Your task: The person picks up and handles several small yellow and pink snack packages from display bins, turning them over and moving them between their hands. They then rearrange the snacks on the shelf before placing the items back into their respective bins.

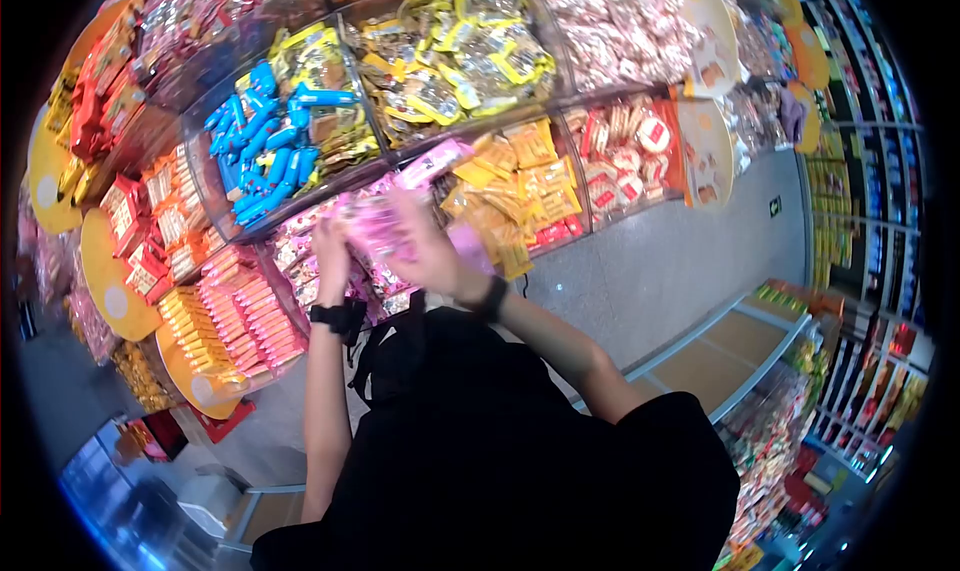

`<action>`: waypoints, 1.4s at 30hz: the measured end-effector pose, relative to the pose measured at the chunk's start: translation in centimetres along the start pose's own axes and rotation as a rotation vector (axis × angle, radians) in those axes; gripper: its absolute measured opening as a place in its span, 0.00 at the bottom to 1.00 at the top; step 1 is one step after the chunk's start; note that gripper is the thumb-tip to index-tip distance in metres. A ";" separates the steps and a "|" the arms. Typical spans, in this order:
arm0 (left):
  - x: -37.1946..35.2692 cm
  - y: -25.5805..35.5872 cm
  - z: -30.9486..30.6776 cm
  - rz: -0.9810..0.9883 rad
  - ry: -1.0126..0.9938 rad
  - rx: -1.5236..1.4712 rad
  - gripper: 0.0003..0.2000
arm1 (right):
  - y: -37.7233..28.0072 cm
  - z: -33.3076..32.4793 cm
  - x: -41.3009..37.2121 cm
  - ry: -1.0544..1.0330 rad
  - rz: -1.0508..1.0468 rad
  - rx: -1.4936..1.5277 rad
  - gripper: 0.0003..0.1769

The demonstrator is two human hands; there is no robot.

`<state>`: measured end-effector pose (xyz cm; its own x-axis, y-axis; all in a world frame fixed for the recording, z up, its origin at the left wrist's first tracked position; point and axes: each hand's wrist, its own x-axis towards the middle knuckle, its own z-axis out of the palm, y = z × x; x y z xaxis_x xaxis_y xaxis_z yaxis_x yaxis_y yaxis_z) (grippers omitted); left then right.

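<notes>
Pink snack packets (368, 221), smeared by motion, are held between my two hands over the bin of pink packages. My left hand (331, 248) has its fingers closed at the left side of the packets. From the right, my right hand (425, 243) grips the same packets, its fingers partly blurred. More pink-wrapped packets (298, 254) lie in the bin beneath and beside my hands. Just right of my right hand is a bin of yellow packets (540, 186). Behind my hands, blue-wrapped snacks (262, 156) fill a raised compartment.
Clear dividers separate the compartments. Yellow-edged bags (460, 56) lie at the back, red-and-white packets (625, 151) to the right. Pink bars (250, 306) and orange bars (195, 331) stand in rows at left. Rounded yellow panels (120, 276) edge the display. Grey floor (660, 271) lies right.
</notes>
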<state>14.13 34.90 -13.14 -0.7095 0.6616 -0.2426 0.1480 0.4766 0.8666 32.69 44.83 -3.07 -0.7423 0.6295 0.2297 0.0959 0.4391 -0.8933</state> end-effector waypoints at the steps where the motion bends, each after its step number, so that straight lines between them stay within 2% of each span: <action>1: 0.2 0.2 -0.8 -0.137 -0.100 -0.437 0.24 | -0.6 1.8 0.2 -0.137 -0.063 0.223 0.45; 2: -1.2 1.9 -1.8 -0.321 -0.113 -0.657 0.24 | -1.7 2.8 0.6 -0.264 -0.112 0.186 0.47; 3: -2.6 4.4 -2.8 -0.349 0.058 -0.575 0.26 | -1.7 4.2 0.3 -0.397 -0.120 0.145 0.46; 5: -3.3 5.5 -4.2 -0.462 0.120 -0.567 0.28 | -2.2 5.2 0.1 -0.429 -0.165 -0.011 0.38; 6: -3.2 4.2 -4.9 -0.337 0.049 -0.416 0.32 | -2.1 4.9 0.0 -0.422 -0.166 -0.021 0.38; 7: -3.5 3.6 -5.1 -0.331 0.045 -0.423 0.32 | -1.9 4.1 -0.1 -0.330 -0.117 -0.048 0.34; 8: -4.0 3.1 -5.5 -0.282 -0.028 -0.259 0.33 | -1.5 3.1 -0.2 -0.241 -0.070 -0.073 0.29; 9: -4.2 2.4 -5.7 -0.232 -0.096 -0.095 0.33 | -0.7 1.7 -0.5 0.000 -0.135 -0.113 0.24; 10: -3.9 0.6 -5.7 -0.231 -0.157 -0.088 0.32 | -0.8 -0.3 -0.6 0.118 -0.016 -0.207 0.23; 11: -5.2 3.2 -5.9 -0.301 -0.217 -0.150 0.30 | 0.6 -2.1 -0.6 0.251 -0.071 -0.338 0.25; 12: -5.8 4.2 -6.0 -0.297 -0.313 -0.151 0.34 | -0.6 -4.2 -0.9 0.156 0.198 -0.547 0.33; 13: -6.0 4.5 -6.2 -0.294 -0.410 -0.150 0.37 | 1.9 -4.8 -2.2 0.195 0.255 -0.686 0.38; 14: -5.3 2.2 -5.8 -0.153 -0.411 -0.099 0.38 | 2.0 -5.5 -2.7 0.142 0.410 -0.850 0.42; 15: -5.4 1.9 -5.6 -0.126 -0.329 0.096 0.37 | 2.8 -6.1 -2.9 0.140 0.398 -0.855 0.42; 17: -6.0 1.9 -5.4 -0.103 -0.283 0.163 0.36 | 5.3 -7.0 -2.7 0.049 0.491 -0.845 0.45; 21: -6.6 1.7 -5.5 0.045 -0.204 0.156 0.32 | 8.1 -7.2 -1.0 0.079 0.482 -0.879 0.45; 22: -6.6 1.3 -5.4 0.083 -0.194 0.168 0.32 | 8.4 -7.1 -0.6 0.026 0.481 -0.900 0.43; 26: -7.4 1.7 -5.5 0.082 -0.140 0.168 0.29 | 8.7 -7.6 0.6 -0.033 0.422 -0.939 0.37; 28: -7.7 1.6 -5.8 0.149 -0.180 0.131 0.26 | 8.5 -8.3 0.8 -0.007 0.379 -0.934 0.34; 32: -8.0 1.9 -6.4 0.134 -0.210 0.079 0.22 | 6.8 -10.8 0.9 0.132 0.358 -0.834 0.29; 35: -8.4 3.0 -6.5 0.116 -0.208 0.088 0.22 | 6.5 -13.2 0.4 0.227 0.234 -0.671 0.32; 37: -8.4 3.9 -6.4 0.146 -0.225 0.055 0.21 | 6.2 -14.4 0.0 0.262 0.281 -0.527 0.31; 39: -8.4 5.1 -6.1 0.177 -0.241 0.022 0.21 | 4.1 -14.6 -0.3 0.287 0.237 -0.447 0.30; 41: -8.4 6.9 -6.1 0.070 -0.436 -0.266 0.22 | 2.7 -14.3 -0.6 0.360 0.238 -0.273 0.29; 42: -8.8 8.9 -6.5 -0.007 -0.510 -0.276 0.21 | 2.9 -14.0 -0.7 0.383 0.227 -0.151 0.28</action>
<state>17.22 29.62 -0.47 -0.2776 0.8870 -0.3690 -0.0888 0.3588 0.9292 42.75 54.63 -0.39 -0.3959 0.8991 0.1868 0.3440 0.3338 -0.8776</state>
